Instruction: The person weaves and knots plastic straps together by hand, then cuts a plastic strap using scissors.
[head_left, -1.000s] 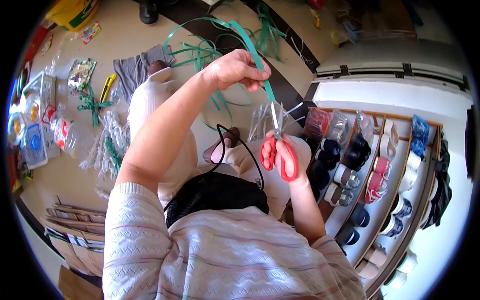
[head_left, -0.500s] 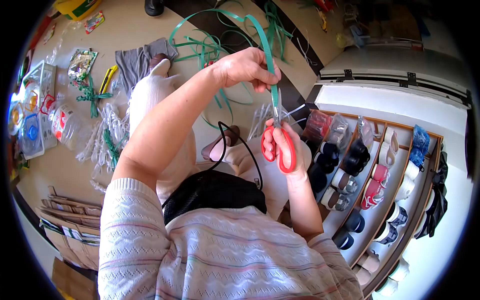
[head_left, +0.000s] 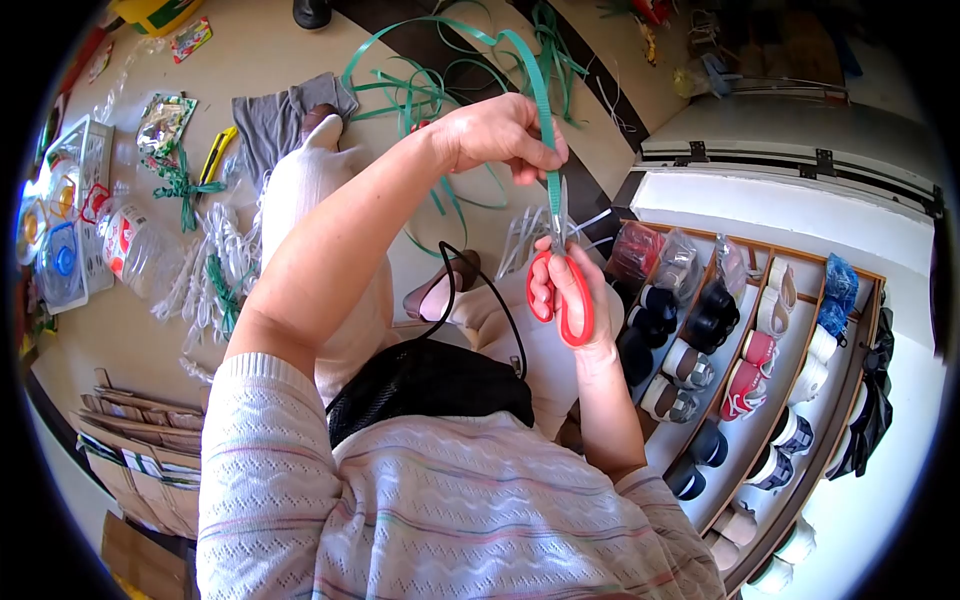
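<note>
My left hand (head_left: 497, 140) pinches a green plastic strap (head_left: 543, 95) between thumb and fingers, its lower end hanging just below the fingertips. In my right hand (head_left: 580, 290) are red-handled scissors (head_left: 577, 315), fingers through the loops, blades pointing up. The blades meet the strap's lower end, one on either side as far as I can see. From my left hand the strap arcs up and back to the left, toward a loose tangle of green straps (head_left: 420, 90) on the floor.
To the right stands a shoe rack (head_left: 745, 270) full of shoes. On the left lie a yellow cutter knife (head_left: 217, 155), bundles of white cord (head_left: 215, 255), a plastic bottle (head_left: 135, 245), a clear bin (head_left: 92, 170) and folded cardboard (head_left: 140, 440). A grey cloth (head_left: 285, 120) is near my foot.
Both hands have shifted very slightly to the right, with the strap and scissors. The scissor blades look a little narrower against the strap; otherwise little differs.
</note>
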